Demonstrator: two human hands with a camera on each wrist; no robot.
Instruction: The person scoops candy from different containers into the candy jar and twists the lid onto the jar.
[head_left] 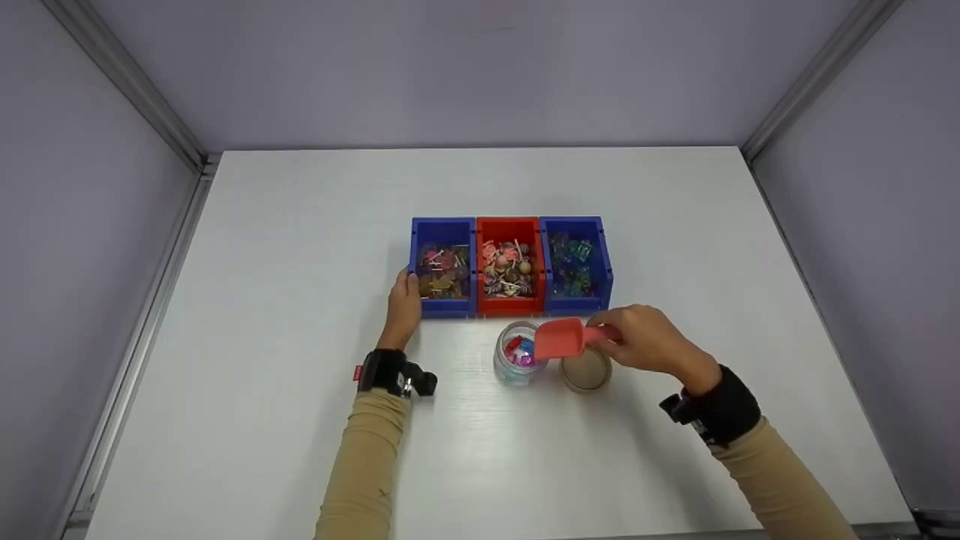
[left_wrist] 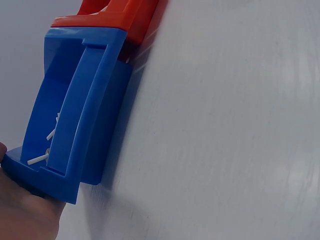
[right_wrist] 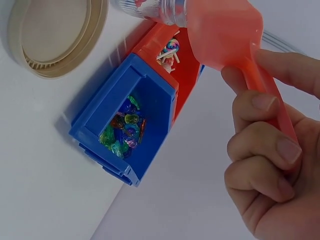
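The right hand (head_left: 637,337) is gripping the handle of a translucent red plastic scoop (head_left: 559,339), its fingers curled firmly round it, and is holding the bowl at the right edge of a clear round jar (head_left: 510,377), presumably to be keeping the lip close to the mouth. The jar is standing uncapped in front of the bins, with shiny red, blue and purple pieces (head_left: 523,350) sitting inside; a round beige lid (head_left: 587,371) is lying just to its right, probably within easy reach. The left hand (head_left: 403,307) is resting against the outer side of a blue plastic bin (head_left: 444,309), seemingly steadying the row; its fingers are mostly hiding, so I cannot tell how far they are curling or whether they are clasping the wall. A red plastic bin (head_left: 508,306) and a second blue plastic bin (head_left: 576,306) are completing the row, apparently keeping different pieces apart. The head view is showing all three bins' contents, while the left wrist view is revealing the first bin's overhanging rim covering part of the hand. Only the right wrist view is exposing the lid's ridged inside and the fingertips wrapping the handle.
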